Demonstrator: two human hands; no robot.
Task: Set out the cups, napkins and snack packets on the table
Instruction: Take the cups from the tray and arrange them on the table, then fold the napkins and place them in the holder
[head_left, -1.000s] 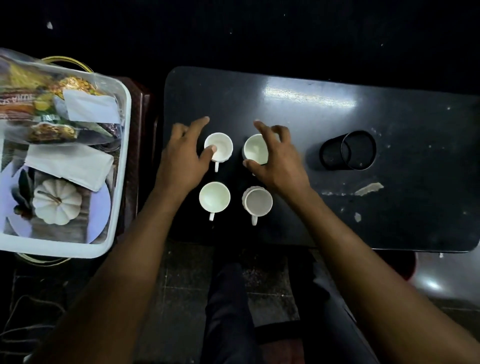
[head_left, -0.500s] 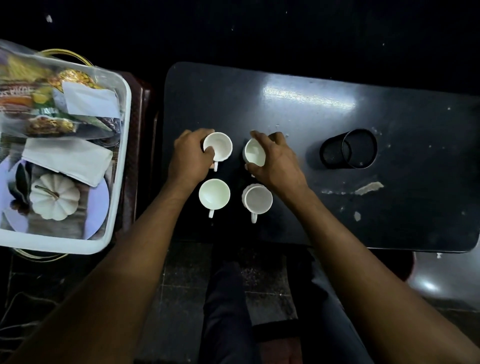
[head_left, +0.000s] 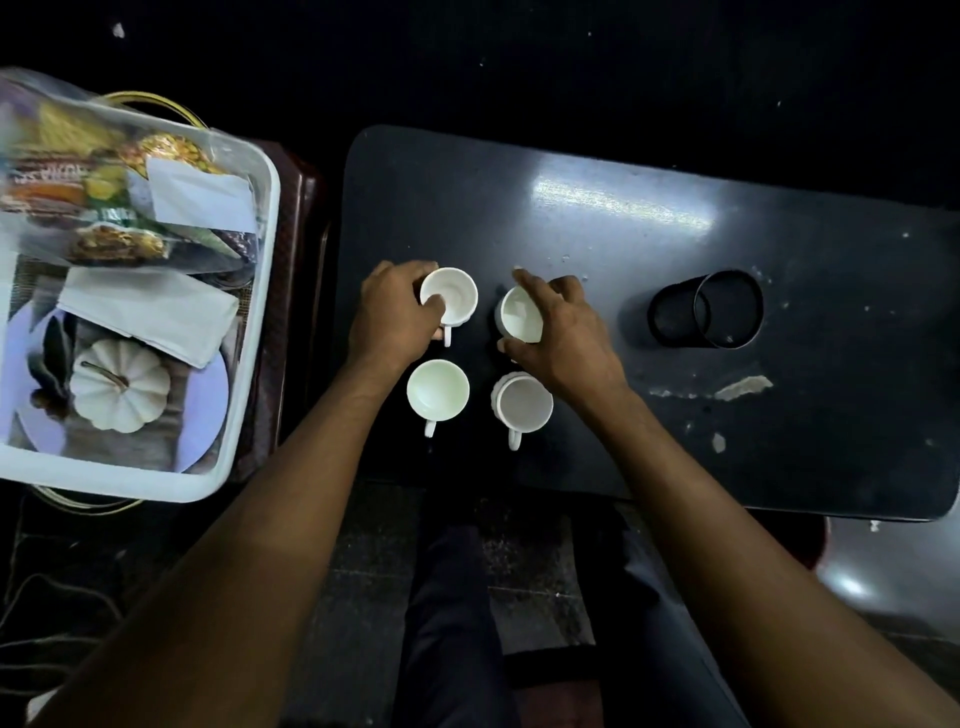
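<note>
Several white cups stand in a square on the dark table (head_left: 649, 249). My left hand (head_left: 392, 317) grips the far left cup (head_left: 451, 297), thumb inside its rim. My right hand (head_left: 563, 332) holds the far right cup (head_left: 519, 314) by its rim and side. The near left cup (head_left: 437, 391) and near right cup (head_left: 522, 401) stand free, handles pointing toward me. White napkins (head_left: 150, 312) and snack packets (head_left: 98, 202) lie in the white tray (head_left: 260, 291) at the left.
A black mesh cup holder (head_left: 706, 309) lies on its side at the table's right. A small white pumpkin (head_left: 118, 383) on a plate sits in the tray. Scraps of peeled paint mark the table near its front right. My legs are below the table's front edge.
Both hands went from spread fingers over the far cups to closed grips on them. The far left cup has shifted slightly; the near cups have not moved.
</note>
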